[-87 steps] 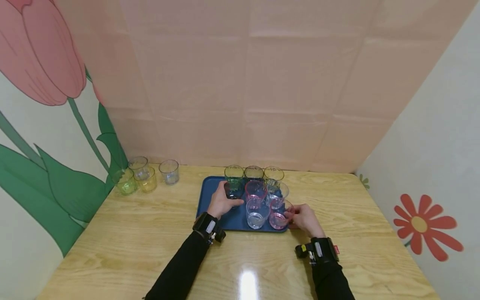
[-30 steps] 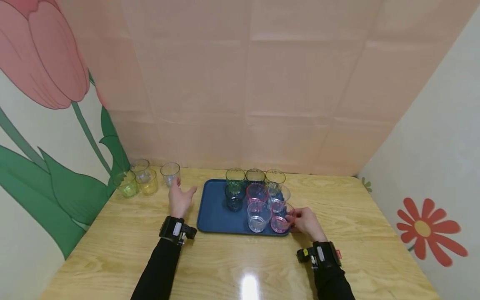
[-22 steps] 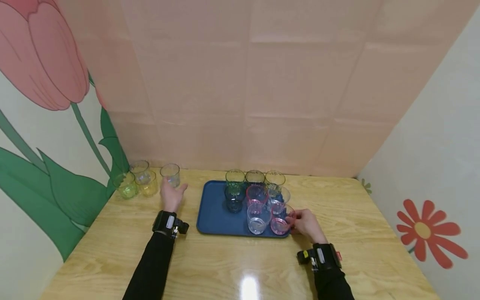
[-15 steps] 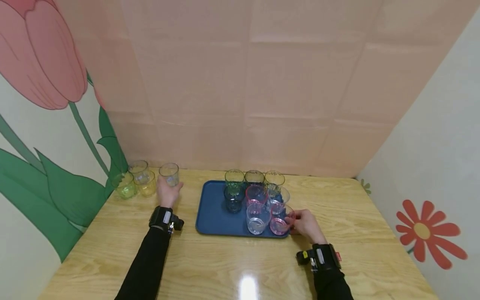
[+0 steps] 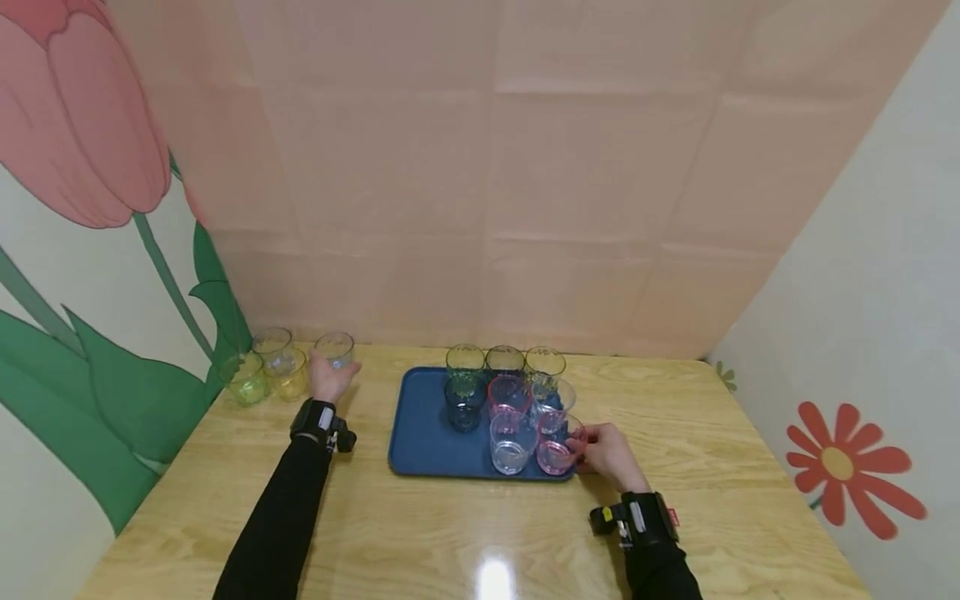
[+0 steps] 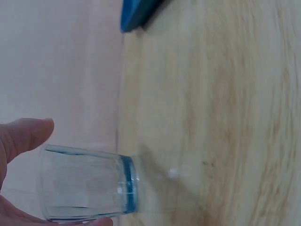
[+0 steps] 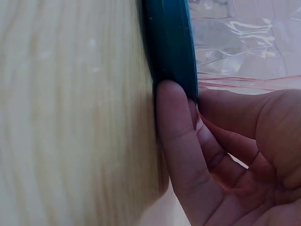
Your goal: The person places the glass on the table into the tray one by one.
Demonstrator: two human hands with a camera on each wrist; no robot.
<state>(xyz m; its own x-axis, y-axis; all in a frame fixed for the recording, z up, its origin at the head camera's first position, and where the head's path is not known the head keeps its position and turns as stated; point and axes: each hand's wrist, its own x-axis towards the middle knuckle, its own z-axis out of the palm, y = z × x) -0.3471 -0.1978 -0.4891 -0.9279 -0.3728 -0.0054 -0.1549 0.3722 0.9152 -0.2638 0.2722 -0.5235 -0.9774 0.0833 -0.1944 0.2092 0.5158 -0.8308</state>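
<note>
My left hand (image 5: 330, 379) is around a clear glass (image 6: 87, 183) standing on the table at the back left. In the left wrist view the thumb stands apart from the glass, while fingers lie along its far side. My right hand (image 5: 611, 457) pinches the front right corner of a blue tray (image 5: 420, 454), beside a pink glass (image 5: 555, 454). In the right wrist view one finger presses the tray's outer edge. Also on the tray are a clear glass (image 5: 510, 450), a dark blue glass (image 5: 463, 408), a green glass (image 5: 465, 358) and several others.
Left of my left hand stand a yellow glass (image 5: 291, 379), a green glass (image 5: 246, 383) and a clear glass (image 5: 272, 346), close together by the wall. The wooden table (image 5: 420, 533) meets a pink-covered wall (image 5: 487, 208) at the back.
My left hand has let go of the dark blue glass on the tray, moved left and reached around the clear glass at the back. The right hand stays at the tray corner.
</note>
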